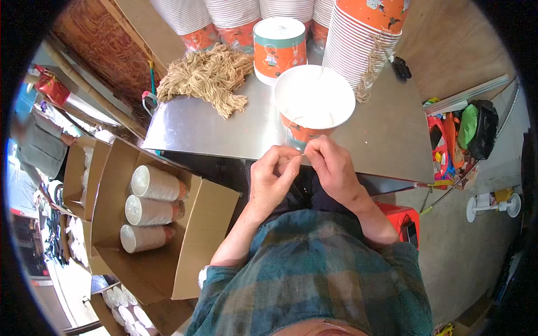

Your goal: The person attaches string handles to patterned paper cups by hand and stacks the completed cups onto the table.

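Note:
A white paper bucket (330,95) with an orange printed outside stands at the front edge of the metal table, its mouth tilted up toward me. A thin piece of string (287,133) hangs at its near rim and runs down toward my fingers. My left hand (273,178) is closed in a pinch on the string, just in front of the bucket. Right beside it, my right hand (334,169) pinches the string too, with thumb and forefinger together. The string's ends are mostly hidden by the fingers. Behind the bucket, another orange bucket (279,56) sits upside down.
A bundle of tan strings (207,78) lies on the metal table (202,130). Tall nested bucket stacks (358,47) stand at the back, with strings draped over one. An open cardboard box (210,224) at left holds wrapped bucket stacks (148,210). A red stool (397,215) is at right.

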A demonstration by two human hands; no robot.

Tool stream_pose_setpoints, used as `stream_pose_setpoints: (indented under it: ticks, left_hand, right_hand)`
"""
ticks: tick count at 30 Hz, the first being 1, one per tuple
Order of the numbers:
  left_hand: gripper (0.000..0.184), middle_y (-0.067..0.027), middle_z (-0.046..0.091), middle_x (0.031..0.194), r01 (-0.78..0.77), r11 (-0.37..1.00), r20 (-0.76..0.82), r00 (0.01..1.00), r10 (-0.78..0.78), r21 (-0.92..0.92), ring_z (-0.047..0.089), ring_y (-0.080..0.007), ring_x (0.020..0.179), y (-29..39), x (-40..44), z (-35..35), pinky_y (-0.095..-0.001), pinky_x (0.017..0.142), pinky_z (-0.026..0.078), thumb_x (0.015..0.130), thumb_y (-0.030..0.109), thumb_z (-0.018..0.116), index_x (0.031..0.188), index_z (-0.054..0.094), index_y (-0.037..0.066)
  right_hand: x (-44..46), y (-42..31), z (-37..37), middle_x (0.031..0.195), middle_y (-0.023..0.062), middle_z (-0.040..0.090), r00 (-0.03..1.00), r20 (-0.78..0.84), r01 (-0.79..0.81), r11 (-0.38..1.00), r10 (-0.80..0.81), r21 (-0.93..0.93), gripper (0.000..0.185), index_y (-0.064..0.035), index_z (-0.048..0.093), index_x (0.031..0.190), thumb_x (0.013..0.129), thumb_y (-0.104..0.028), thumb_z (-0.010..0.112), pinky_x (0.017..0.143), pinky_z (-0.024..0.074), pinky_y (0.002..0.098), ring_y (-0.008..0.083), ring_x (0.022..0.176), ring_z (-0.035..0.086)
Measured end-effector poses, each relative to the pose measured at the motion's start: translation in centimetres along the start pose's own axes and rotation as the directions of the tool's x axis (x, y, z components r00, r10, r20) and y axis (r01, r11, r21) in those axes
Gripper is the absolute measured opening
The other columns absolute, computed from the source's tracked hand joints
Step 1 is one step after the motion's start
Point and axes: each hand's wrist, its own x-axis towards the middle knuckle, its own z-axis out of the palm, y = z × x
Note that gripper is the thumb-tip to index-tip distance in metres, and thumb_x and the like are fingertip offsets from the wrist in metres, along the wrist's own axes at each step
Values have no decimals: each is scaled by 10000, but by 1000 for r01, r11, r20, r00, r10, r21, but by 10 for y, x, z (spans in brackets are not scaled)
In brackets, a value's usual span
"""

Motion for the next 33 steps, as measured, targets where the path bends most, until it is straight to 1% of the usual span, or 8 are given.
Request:
stream_pose_setpoints:
  ticks: [2,7,13,16,21,26,29,33]
  left_hand:
    - [72,54,554,716,-9,1000,-3,1000,9,-5,443,-17,622,0,2,2,-194,560,371,945,39,703,987,657,3]
    - [111,3,533,664,-275,917,-48,952,301,290,443,-56,534,-8,11,5,-239,492,363,865,-5,740,934,661,34]
    - [132,-33,564,685,-285,825,-139,908,396,488,472,-122,540,-15,29,10,-274,505,390,816,17,764,863,649,61]
    - [146,-31,540,672,-311,790,-141,885,443,529,487,-156,561,-19,34,13,-307,522,400,790,18,768,845,644,71]
    - [173,-31,514,647,-367,708,-108,842,529,603,502,-199,567,-19,39,17,-354,557,406,750,21,771,806,621,87]
    - [173,-21,517,636,-369,676,-87,837,540,638,511,-194,563,-20,42,21,-356,594,391,752,41,767,785,606,96]
    - [168,-10,514,618,-352,664,-80,846,527,659,508,-187,549,-21,44,22,-348,605,375,759,61,767,786,605,99]
    - [176,-4,519,599,-341,675,-89,852,516,654,502,-186,529,-19,46,25,-349,610,373,762,82,772,784,598,103]
  right_hand:
    - [0,1,2,859,140,612,1000,3,-4,999,4,-37,76,-13,559,982,1001,-79,593,661,492,373,314,726,614]
    - [3,0,1,840,146,593,999,-16,48,982,-52,-184,63,-13,567,989,1002,-73,580,642,486,407,348,723,608]
    - [26,-15,-28,814,106,605,976,-132,96,885,-173,-455,73,-34,609,945,904,-45,669,644,481,399,306,733,608]
    - [47,-8,-41,820,79,618,966,-53,195,844,-255,-499,114,-81,618,906,838,-51,705,673,493,402,283,797,603]
    - [68,8,-50,841,73,668,976,47,211,891,-210,-401,51,-75,644,886,870,-102,683,715,493,415,286,820,600]
    - [78,23,-51,845,122,674,970,230,146,950,-82,-276,118,-56,659,892,910,-170,635,742,495,454,336,836,624]
    - [83,26,-55,840,136,683,944,330,123,946,-18,-299,182,-59,673,895,923,-229,614,752,498,474,351,834,645]
    - [94,33,-59,892,138,695,890,455,97,961,32,-258,200,-52,707,958,928,-228,617,763,498,413,319,848,652]
